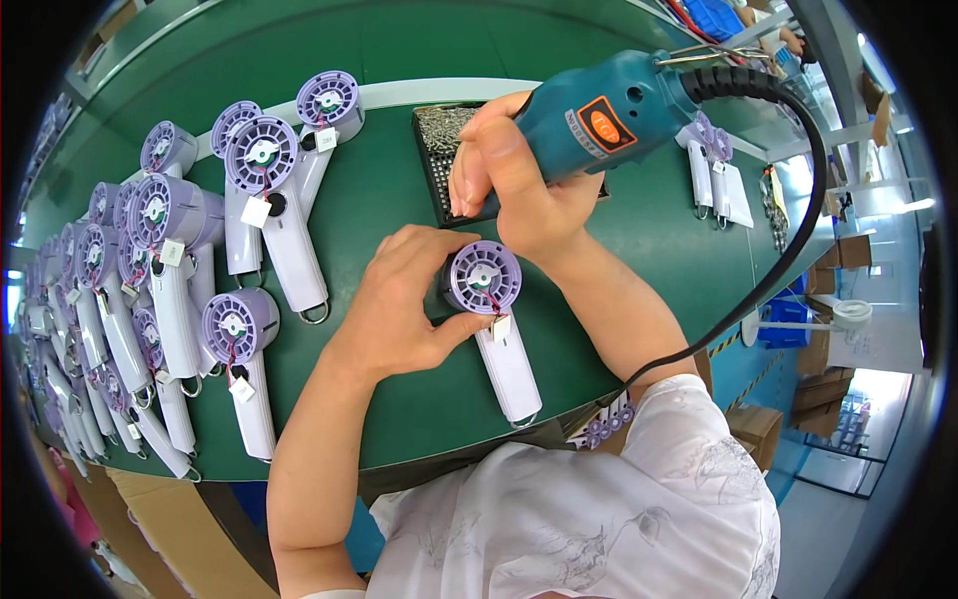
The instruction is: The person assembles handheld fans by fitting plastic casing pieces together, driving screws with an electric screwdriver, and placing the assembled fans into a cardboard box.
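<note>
My left hand (394, 309) curls round the purple head of a white handheld fan (509, 371), its thumb near a small white tag and red wires. The fan lies on the green table with its round vented face up and its handle toward me. Above and right of it, my right hand (534, 195) grips a teal electric screwdriver (589, 118), tilted with its front end down to the left. Behind the fingers sits a black screw tray (435, 185) with many small metal screws. The screwdriver's tip is hidden by my right hand.
Many similar purple and white fans (165, 215) crowd the left of the green table (399, 419). A black cable (813, 180) loops from the screwdriver down past my right arm. More fan parts (714, 170) lie at the far right; cardboard boxes (823, 384) stand beyond.
</note>
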`<state>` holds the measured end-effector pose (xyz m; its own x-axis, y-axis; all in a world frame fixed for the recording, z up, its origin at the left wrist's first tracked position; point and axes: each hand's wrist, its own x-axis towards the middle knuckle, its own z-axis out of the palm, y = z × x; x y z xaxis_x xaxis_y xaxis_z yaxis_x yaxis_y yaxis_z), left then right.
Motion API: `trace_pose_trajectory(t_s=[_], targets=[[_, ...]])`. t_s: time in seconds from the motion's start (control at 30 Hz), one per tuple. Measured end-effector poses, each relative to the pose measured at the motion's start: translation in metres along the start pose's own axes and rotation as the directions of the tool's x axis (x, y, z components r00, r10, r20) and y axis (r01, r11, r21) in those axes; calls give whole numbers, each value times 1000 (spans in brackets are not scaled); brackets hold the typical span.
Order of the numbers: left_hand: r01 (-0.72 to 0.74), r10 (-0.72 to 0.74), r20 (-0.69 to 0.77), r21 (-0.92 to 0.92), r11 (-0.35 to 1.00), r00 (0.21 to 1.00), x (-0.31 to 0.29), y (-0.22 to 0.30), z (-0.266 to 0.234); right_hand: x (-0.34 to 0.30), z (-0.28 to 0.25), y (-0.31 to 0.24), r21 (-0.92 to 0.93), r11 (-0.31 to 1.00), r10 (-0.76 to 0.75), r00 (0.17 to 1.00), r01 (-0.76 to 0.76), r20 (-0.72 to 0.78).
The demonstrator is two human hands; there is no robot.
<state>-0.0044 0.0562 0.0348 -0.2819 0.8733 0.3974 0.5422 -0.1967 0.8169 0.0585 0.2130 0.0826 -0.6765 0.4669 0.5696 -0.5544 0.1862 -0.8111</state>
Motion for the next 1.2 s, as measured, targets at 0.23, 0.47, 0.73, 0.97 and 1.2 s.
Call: trace_pose_trajectory(t_s=[0.23, 0.47, 0.73, 0.97, 1.2], targets=[[-15, 15, -21, 33, 999, 1000, 1, 1, -2, 10, -12, -25, 244, 965, -69, 989, 100, -132], [-3, 8, -58, 74, 997, 998, 1, 2, -4, -5, -29, -76, 326, 945, -33, 997, 9, 68], [-18, 22, -62, 63, 998, 998, -1, 0, -1, -22, -32, -64, 273, 962, -40, 998, 27, 40], [8, -4, -52, 78, 997, 999, -2, 1, -1, -24, -40, -66, 114, 993, 2, 987, -20, 160], [3, 0, -40, 68, 998, 999, 3, 4, -3, -26, -27, -72, -34, 999, 19, 985, -13, 173]])
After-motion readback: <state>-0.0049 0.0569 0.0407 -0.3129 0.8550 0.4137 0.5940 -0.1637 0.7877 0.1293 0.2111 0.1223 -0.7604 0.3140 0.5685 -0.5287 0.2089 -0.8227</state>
